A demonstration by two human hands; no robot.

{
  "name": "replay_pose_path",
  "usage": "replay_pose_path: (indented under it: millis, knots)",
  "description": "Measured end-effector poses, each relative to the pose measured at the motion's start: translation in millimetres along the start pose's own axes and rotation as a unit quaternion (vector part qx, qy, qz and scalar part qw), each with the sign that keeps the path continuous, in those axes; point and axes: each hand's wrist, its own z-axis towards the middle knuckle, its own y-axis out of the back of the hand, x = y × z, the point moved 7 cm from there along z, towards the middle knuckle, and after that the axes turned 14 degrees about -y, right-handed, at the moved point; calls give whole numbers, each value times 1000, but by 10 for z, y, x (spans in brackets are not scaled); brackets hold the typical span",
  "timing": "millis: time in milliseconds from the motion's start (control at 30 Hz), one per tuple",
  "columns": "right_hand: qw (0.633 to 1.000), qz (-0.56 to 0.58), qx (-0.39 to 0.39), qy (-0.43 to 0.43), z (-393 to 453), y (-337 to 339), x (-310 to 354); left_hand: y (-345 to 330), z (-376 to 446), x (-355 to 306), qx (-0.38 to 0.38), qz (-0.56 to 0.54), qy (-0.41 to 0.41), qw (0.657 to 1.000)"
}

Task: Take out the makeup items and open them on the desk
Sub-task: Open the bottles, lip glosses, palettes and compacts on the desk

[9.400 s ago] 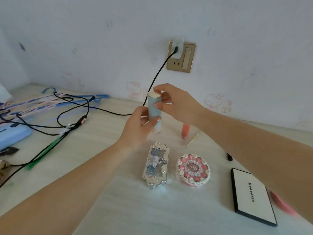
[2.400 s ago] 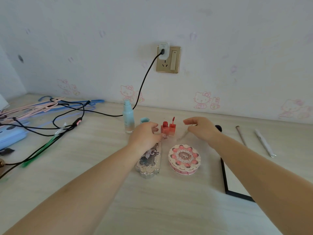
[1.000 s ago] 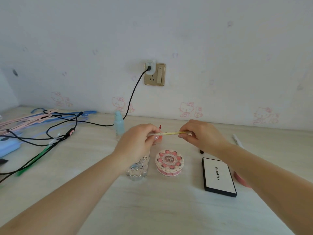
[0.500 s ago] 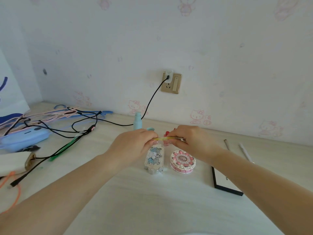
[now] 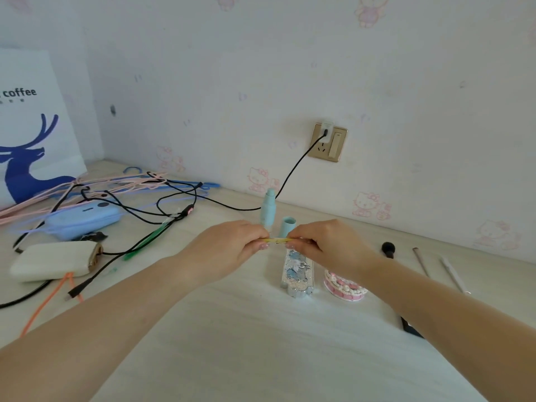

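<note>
Okay, head view only. Both hands are up over the counter (image 5: 261,343), meeting at the middle. Left hand (image 5: 229,248) pinches the left end of a thin yellow makeup pen (image 5: 278,241); right hand (image 5: 327,248) pinches the right end. Fingers of both are curled tight round it, so each grip is narrow and holding the pen. Only a short middle stretch of the pen shows in the gap between the two grips; it lies level, off the counter. Whether its cap is on or off: cannot tell, ends are hidden in the fingers.

Places taken from the silver jewelled case (image 5: 297,272), which lies flat on the counter directly below the pen. Just right of the case: round pink compact (image 5: 343,288), partly hidden by the right wrist. Behind the case, near the wall: light blue spray bottle (image 5: 268,210) upright, uncapped, and its blue cap (image 5: 288,226) standing just beside it, right behind the fingers. Farther right of the case: black-tipped brush (image 5: 388,249), then two thin sticks (image 5: 420,261) lying apart from each other. Black-edged palette (image 5: 409,326) at the right forearm, mostly covered.

Well left of the case: tangle of black cables (image 5: 139,210), pink and blue hangers (image 5: 87,184), blue pouch (image 5: 84,219), white power bank (image 5: 52,261), orange cord (image 5: 46,303). White coffee bag (image 5: 29,126) with a blue deer stands far left. Gold wall socket (image 5: 327,142) above the case, one black cable plugged in.
</note>
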Motion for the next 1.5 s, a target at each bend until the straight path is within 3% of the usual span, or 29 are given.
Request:
replay_pose_path:
  millis: [233,467,700,1300,1500]
  knots:
    - [997,60,38,-34,187,-272,15,-81,-85,409,22,-76,42,996]
    - [993,30,83,-76,491,-743,-27,-296,-62,942,56,-56,60,995]
    - [990,-27,80,-109,733,-994,-99,-429,62,1242,83,1,70,994]
    - [988,-62,99,-101,766,-1120,-162,-598,75,1351,76,-26,89,993]
    - [992,-16,55,-114,645,-927,-224,-447,66,1216,42,-10,64,997]
